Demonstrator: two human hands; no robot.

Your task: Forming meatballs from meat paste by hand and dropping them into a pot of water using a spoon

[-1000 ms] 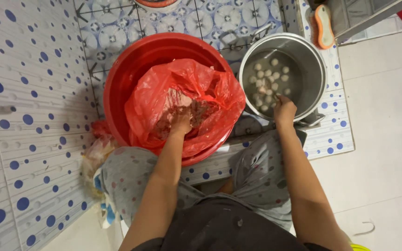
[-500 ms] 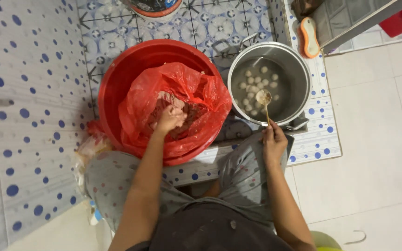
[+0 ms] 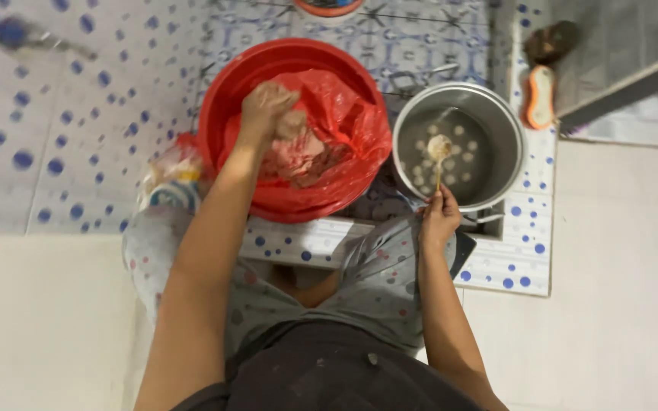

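Observation:
My left hand is closed around a lump of pinkish minced paste, lifted over the red plastic bag that lines the red basin. My right hand grips the handle of a spoon whose bowl carries a pale ball of paste above the steel pot. Several pale balls float in the pot's water. My knees in grey dotted cloth sit just under both vessels.
Blue-dotted tiles cover the floor and the raised ledge around the pot. An orange scrub brush lies right of the pot. A crumpled clear bag sits left of the basin. A round container's edge shows at the top.
My left hand rose out of the paste with a squeezed lump. My right hand drew back from the pot's water and now holds the spoon with a ball over the pot.

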